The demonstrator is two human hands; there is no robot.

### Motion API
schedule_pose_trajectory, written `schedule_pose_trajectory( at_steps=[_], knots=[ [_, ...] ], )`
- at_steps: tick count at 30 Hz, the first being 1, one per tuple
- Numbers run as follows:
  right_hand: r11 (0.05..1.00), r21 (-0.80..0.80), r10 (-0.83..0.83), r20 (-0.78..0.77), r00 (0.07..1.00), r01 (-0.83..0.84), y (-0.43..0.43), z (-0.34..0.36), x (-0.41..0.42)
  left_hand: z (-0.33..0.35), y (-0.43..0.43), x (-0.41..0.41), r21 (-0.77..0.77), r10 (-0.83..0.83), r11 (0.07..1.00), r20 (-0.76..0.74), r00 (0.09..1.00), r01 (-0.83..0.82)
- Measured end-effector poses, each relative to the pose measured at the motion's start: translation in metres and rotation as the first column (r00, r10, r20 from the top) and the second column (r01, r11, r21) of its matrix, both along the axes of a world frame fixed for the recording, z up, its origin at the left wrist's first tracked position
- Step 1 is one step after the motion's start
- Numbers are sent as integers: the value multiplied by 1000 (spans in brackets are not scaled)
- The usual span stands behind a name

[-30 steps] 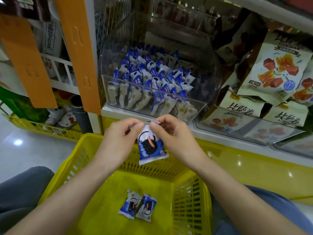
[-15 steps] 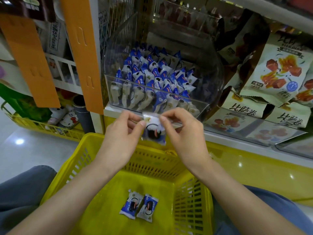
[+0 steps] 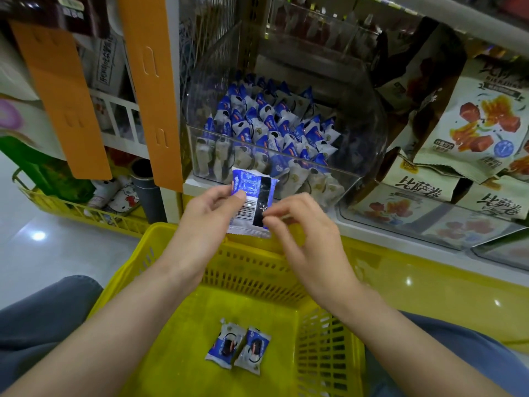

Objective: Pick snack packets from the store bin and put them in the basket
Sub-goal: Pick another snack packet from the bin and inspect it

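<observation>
A blue and white snack packet point(image 3: 252, 193) is held upright above the far rim of the yellow basket point(image 3: 177, 310), its back with the barcode facing me. My left hand point(image 3: 211, 213) pinches its left edge between thumb and fingers. My right hand point(image 3: 300, 224) pinches its right lower edge with the fingertips. Two matching packets point(image 3: 237, 346) lie side by side on the basket floor. The clear store bin point(image 3: 369, 130) on the shelf behind holds several more of these packets.
Large beige snack bags point(image 3: 483, 121) fill the bin to the right. Orange cardboard strips point(image 3: 151, 90) hang at the left of the shelf. A second yellow basket point(image 3: 74, 210) with toys stands on the floor at the left. My knees flank the basket.
The packet has been turned over between both hands, from its front with the cookie picture to its barcode back, and raised slightly toward the bin.
</observation>
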State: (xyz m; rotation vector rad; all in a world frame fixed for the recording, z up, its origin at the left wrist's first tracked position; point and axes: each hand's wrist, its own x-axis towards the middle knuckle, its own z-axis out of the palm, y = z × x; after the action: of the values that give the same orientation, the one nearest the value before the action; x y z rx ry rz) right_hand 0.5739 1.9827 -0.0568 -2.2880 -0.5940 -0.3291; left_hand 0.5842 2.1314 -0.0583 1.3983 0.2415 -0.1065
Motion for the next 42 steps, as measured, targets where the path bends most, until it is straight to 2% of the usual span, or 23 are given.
schedule_pose_trajectory(
  at_steps=[2, 4, 5, 7, 10, 13, 19, 24, 33, 37, 42],
  knots=[
    [966, 212, -82, -293, 953, 148, 4, 1, 1, 1, -1, 0, 13, -2, 1000, 10, 1000, 2],
    [901, 371, 22, -557, 830, 225, 6, 2, 3, 1, -3, -1, 12, -40, 999, 41, 998, 40],
    [861, 448, 117, -634, 764, 240, 6, 3, 4, 1, -4, -1, 23, -65, 998, 68, 996, 64],
    [762, 591, 297, -682, 668, 265, 7, 4, 4, -2, -6, -3, 115, -93, 991, 157, 983, 75],
    [674, 668, 367, -674, 641, 316, 10, 4, 2, -11, -6, -3, 431, -66, 899, 300, 952, -73],
    [668, 657, 320, -677, 663, 349, 12, 1, 3, -12, -9, -8, 476, -116, 876, 368, 922, -80],
    [767, 552, 196, -688, 699, 327, 10, -3, 8, -13, -9, -5, 448, -175, 894, 295, 939, 26],
    [828, 493, 160, -665, 729, 268, 11, -4, 8, -16, -7, -4, 514, -185, 858, 296, 937, 7],
    [908, 402, 182, -631, 754, 117, 13, -11, 7, -19, 2, -4, 739, -209, 663, 339, 917, -122],
    [931, 343, 112, -590, 799, 123, 13, -18, 9, -20, 1, -1, 709, -209, 701, 316, 925, -84],
    [960, 155, -129, -492, 861, 233, 11, -22, 11, -18, -5, -1, 692, -294, 720, 356, 887, -39]
  ],
)
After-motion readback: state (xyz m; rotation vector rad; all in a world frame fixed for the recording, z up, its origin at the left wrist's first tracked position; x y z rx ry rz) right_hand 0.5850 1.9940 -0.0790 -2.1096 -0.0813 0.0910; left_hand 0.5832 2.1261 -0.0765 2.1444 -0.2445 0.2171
